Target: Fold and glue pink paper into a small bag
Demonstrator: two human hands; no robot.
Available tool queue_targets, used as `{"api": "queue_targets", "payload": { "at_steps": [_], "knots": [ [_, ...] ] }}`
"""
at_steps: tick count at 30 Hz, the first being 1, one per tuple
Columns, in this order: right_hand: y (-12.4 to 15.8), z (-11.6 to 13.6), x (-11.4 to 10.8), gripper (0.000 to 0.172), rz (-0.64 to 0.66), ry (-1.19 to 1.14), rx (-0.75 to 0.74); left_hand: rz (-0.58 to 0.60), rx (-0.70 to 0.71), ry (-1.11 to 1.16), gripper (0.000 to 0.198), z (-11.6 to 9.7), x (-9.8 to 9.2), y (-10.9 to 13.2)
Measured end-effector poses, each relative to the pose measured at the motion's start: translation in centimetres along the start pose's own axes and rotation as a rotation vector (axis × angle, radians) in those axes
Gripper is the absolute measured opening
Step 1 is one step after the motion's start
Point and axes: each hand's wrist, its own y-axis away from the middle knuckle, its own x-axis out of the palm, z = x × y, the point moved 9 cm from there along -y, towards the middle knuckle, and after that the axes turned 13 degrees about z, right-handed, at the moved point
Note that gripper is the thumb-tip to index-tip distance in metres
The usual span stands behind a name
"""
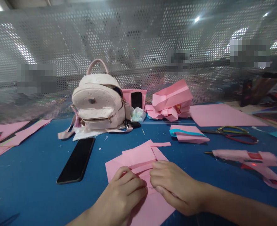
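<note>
Sheets of pink paper (152, 208) lie on the blue table in front of me, with folded layers and a narrow raised strip across their middle. My left hand (125, 193) is closed, its curled fingers gripping the fold from the left. From the right, my right hand (177, 185) pinches the same fold with thumb and fingers together. Both fingertip rows nearly meet, and the paper's edge under them is partly hidden. A thin pink paper strip (160, 144) sticks out at the top of the sheets.
A black phone (77, 161) lies left, below a white backpack (98, 103). On the right are a pink glue gun (248, 158) with a red light, scissors (234, 131) and a folded pink-and-blue paper piece (189, 134). Crumpled pink paper (171, 102) stands against the perforated metal screen (147, 40).
</note>
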Motion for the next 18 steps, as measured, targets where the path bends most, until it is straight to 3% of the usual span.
{"api": "queue_targets", "payload": {
  "at_steps": [5, 12, 18],
  "knots": [
    [-0.01, -0.25, 0.07, 0.017, -0.03, 0.022, 0.026, -0.014, 0.011, -0.011, 0.033, -0.11, -0.15, -0.02],
    [-0.07, -0.2, 0.36, 0.03, -0.069, -0.018, -0.028, -0.016, 0.001, -0.008, 0.028, -0.03, 0.01, 0.05],
    [-0.31, -0.01, 0.89, 0.031, -0.024, 0.011, -0.053, -0.013, 0.0, -0.013, 0.03, 0.06, 0.07, 0.06]
  ]
}}
